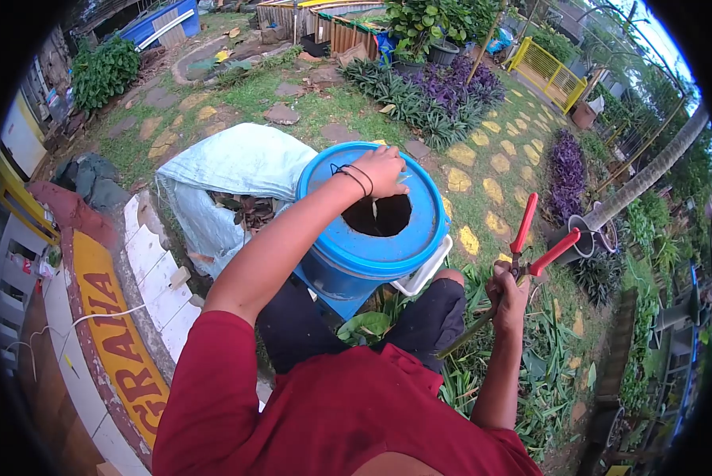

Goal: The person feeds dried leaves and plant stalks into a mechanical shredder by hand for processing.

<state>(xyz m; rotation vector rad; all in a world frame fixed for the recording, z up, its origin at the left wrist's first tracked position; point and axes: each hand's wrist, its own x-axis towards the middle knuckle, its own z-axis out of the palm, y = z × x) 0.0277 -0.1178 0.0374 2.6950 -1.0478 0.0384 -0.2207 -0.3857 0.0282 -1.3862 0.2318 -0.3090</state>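
A blue drum (340, 266) with a blue lid (423, 214) stands between my knees, a dark round hole in the lid. Over the back edge of that hole reaches my left hand (381, 172), fingers bent downward; what its fingertips hold, if anything, is hidden, though something pale shows below them in the hole. On the right, my right hand (508, 295) is wrapped round red-handled shears (525, 224), handles pointing up and spread apart. A green stem (468, 333) runs down to the left from the same hand.
A white woven sack (249, 159) holding dry leaves lies left of the drum. Cut green leaves (522, 385) cover the ground at right. Behind are plants, stepping stones and a yellow gate (548, 71). A tiled ledge (156, 278) runs along the left.
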